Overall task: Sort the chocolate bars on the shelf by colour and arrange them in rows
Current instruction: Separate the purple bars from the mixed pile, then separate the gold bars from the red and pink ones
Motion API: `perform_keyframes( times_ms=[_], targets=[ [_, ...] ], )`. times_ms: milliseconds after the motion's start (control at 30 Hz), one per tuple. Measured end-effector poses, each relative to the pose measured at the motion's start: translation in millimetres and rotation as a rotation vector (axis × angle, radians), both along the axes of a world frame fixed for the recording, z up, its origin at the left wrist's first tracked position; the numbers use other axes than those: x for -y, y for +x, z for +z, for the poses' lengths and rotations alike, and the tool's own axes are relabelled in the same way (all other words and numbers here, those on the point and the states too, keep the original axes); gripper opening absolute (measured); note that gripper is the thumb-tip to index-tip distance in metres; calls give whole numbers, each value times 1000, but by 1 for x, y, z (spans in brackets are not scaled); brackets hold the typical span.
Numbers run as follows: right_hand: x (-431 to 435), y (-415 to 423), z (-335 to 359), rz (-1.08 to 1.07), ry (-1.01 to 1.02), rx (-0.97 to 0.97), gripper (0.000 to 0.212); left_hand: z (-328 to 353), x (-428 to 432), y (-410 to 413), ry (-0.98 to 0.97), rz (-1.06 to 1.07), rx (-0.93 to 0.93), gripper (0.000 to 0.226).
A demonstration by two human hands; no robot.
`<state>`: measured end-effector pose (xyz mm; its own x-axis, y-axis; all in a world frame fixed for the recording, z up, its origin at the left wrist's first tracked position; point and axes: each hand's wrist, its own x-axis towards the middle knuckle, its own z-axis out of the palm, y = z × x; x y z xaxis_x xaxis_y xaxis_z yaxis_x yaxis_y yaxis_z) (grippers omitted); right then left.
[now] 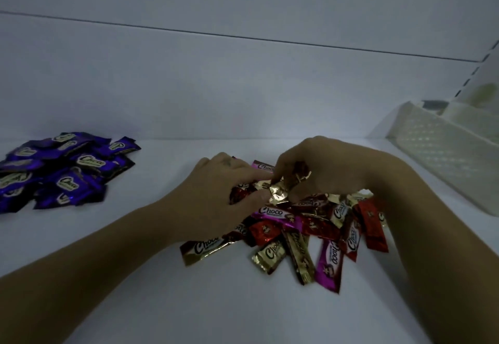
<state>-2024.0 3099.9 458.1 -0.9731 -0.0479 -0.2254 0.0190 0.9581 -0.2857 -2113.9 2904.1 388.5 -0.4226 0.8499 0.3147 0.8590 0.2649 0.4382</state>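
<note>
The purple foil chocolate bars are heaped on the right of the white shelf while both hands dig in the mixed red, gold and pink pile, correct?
No. The head view shows the purple foil chocolate bars heaped on the left of the white shelf. The left hand and right hand are in the mixed red, gold and pink pile.

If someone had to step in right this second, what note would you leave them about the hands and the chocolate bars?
Left hand: rests on the mixed pile, fingers among the bars; whether it grips any is unclear.
Right hand: pinches a gold bar at the top of that pile.
Done: purple bars lie in a loose heap at the left of the shelf, not in rows.
Left: separate the red, gold and pink bars, then line up every colour in rows.
</note>
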Motion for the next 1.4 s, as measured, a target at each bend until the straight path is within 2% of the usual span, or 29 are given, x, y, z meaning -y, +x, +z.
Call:
perform_keyframes(
  times_ms=[100, 200, 300, 367, 433, 533, 633, 700, 767, 833, 900, 933, 1000, 1067, 1133, 1233, 1300, 1400],
  targets=[
    [-6, -1, 2, -29, -57, -33, 13, 2, -4, 2, 52, 10, 87, 38],
    [-14, -1, 1, -87, -71, -98, 11, 7, -10, 1, 67, 48, 130, 18],
    [-18, -4, -6, -178, -46, -230, 14, 16, -26, -3, -111, 100, 189, 32],
    [-24, -6, -10, -211, -22, -250, 19, 19, -37, -3, -198, 114, 211, 37],
    [-28, -5, -10, -223, -44, -271, 18, 22, -43, -3, -154, 112, 277, 29],
    [-31, -6, -11, -233, -129, -365, 13, 29, -39, -10, -58, 134, 274, 14],
    [-23, -22, -13, -237, -248, -389, 7, 37, -23, -35, 66, 263, 252, 14],
    [-12, -44, -14, -197, -215, -334, 4, 33, -11, -55, 82, 365, 211, 12],
    [-1, -70, -12, -147, -170, -306, 11, 24, -3, -73, 73, 442, 200, 11],
    [5, -90, -9, -136, -113, -301, 30, 17, 0, -83, 54, 464, 198, 27],
    [3, -97, -7, -150, -7, -293, 46, 13, -1, -85, 8, 479, 83, 38],
    [0, -95, -5, -155, 22, -283, 47, 12, -2, -83, -12, 482, -3, 38],
    [-5, -81, -1, -148, 41, -226, 41, 15, -2, -77, -28, 418, -94, 32],
    [-6, -63, 7, -106, 55, -160, 33, 19, -1, -70, -37, 287, -65, 23],
    [-2, -45, 15, -62, 27, -121, 24, 23, -3, -62, -136, 160, -35, 18],
    [7, -23, 19, -1, 0, -65, 21, 34, 1, -59, -330, 98, -10, 26],
    [10, -11, 15, 20, 4, -42, 25, 46, 10, -61, -350, 63, 7, 34],
    [11, -8, 8, 24, 33, -43, 28, 59, 26, -59, -413, -38, 59, 32]
  ],
)
